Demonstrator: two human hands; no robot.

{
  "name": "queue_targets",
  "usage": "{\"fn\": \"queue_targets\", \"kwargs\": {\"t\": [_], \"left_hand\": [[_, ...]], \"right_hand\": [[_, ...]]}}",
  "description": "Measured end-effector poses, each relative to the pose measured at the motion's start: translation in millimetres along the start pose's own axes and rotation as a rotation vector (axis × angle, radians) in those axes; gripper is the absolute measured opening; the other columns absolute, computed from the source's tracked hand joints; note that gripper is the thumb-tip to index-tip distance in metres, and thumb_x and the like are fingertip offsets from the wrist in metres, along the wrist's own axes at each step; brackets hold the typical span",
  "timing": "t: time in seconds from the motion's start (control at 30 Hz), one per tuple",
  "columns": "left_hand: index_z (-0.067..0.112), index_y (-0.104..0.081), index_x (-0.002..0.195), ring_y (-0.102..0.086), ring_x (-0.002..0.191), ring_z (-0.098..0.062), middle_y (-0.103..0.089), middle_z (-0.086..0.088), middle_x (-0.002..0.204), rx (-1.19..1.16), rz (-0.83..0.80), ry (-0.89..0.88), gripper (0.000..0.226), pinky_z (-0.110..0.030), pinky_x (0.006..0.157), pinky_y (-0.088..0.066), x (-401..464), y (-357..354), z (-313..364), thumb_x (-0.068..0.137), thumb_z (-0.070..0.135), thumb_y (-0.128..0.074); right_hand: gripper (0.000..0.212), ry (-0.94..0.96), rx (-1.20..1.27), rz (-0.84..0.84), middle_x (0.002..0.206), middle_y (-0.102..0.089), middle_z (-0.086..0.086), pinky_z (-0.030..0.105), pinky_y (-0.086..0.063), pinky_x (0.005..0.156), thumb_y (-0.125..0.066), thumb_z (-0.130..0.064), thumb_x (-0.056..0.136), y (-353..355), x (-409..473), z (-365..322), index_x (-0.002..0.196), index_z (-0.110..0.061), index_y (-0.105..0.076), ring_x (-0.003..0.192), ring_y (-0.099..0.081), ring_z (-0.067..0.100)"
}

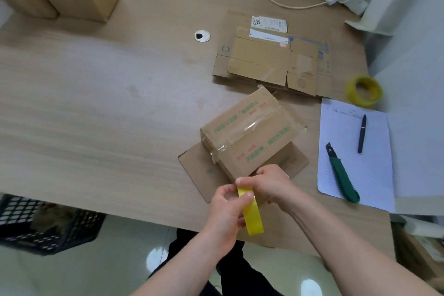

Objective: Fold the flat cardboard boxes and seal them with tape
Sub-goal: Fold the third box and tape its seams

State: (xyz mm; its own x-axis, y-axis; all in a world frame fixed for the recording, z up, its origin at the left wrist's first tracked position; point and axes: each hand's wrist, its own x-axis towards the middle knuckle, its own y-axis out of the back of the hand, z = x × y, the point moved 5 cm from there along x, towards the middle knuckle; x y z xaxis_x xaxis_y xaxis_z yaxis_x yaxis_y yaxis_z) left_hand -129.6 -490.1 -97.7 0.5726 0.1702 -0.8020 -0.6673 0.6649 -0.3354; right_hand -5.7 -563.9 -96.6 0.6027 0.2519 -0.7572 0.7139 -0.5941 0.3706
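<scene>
Two bare hands meet at the near edge of the pale wooden table (96,94): the left hand (225,209) and the right hand (271,182) each pinch a short strip of yellow tape (249,211), which hangs down between them, just in front of the folded brown cardboard box with green print (249,137). That box sits on a flat brown cardboard sheet (199,166), and clear tape already runs along its top seam. My reading is that the sealing step is in hand; next the strip needs laying across the near end of the box and pressing flat. Whether the box holds anything cannot be told. To the left, below table level, a black perforated plastic crate (48,226) holds something brownish and unclear. Farther back lie a stack of flattened brown cardboard boxes (269,60) and, to the right, a yellow tape roll (364,90).
</scene>
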Motion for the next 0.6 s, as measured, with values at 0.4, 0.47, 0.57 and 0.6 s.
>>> {"fn": "queue_targets", "kwargs": {"t": [0.4,0.47,0.57,0.6], "left_hand": [[0.006,-0.064,0.110,-0.071,0.069,-0.028,-0.072,-0.020,0.087,-0.364,0.065,0.045,0.026,-0.040,0.066,-0.059,9.5,-35.5,-1.8,0.093,-0.004,-0.047],[0.006,-0.067,0.107,-0.070,0.067,-0.027,-0.072,-0.019,0.086,-0.403,0.077,0.012,0.024,-0.037,0.060,-0.057,7.9,-36.1,-2.0,0.097,0.000,-0.046],[0.006,-0.066,0.107,-0.060,0.052,-0.026,-0.068,-0.017,0.077,-0.391,0.088,-0.009,0.021,-0.029,0.049,-0.048,1.9,-33.1,-7.1,0.101,0.014,-0.047],[0.007,-0.065,0.106,-0.056,0.049,-0.026,-0.066,-0.018,0.075,-0.387,0.092,-0.007,0.022,-0.027,0.048,-0.044,1.4,-33.4,-9.1,0.101,0.017,-0.047]], "right_hand": [[0.038,-0.022,0.024,-0.074,0.054,-0.067,0.002,0.021,-0.039,0.038,-0.086,-0.032,0.050,-2.5,9.9,-5.1,0.075,-0.007,-0.074,0.039,-0.059,0.015],[0.042,-0.013,0.015,-0.097,0.055,-0.067,0.005,0.025,-0.042,0.040,-0.085,-0.035,0.049,-2.5,9.4,-7.1,0.077,-0.006,-0.074,0.041,-0.059,0.019],[0.041,0.013,-0.001,-0.120,0.056,-0.067,0.005,0.025,-0.042,0.042,-0.084,-0.037,0.051,-0.6,6.8,-9.1,0.077,-0.007,-0.073,0.042,-0.059,0.021],[0.039,0.020,-0.007,-0.121,0.057,-0.068,0.004,0.025,-0.042,0.043,-0.084,-0.037,0.052,0.2,5.2,-9.3,0.077,-0.008,-0.074,0.044,-0.060,0.020]]}}
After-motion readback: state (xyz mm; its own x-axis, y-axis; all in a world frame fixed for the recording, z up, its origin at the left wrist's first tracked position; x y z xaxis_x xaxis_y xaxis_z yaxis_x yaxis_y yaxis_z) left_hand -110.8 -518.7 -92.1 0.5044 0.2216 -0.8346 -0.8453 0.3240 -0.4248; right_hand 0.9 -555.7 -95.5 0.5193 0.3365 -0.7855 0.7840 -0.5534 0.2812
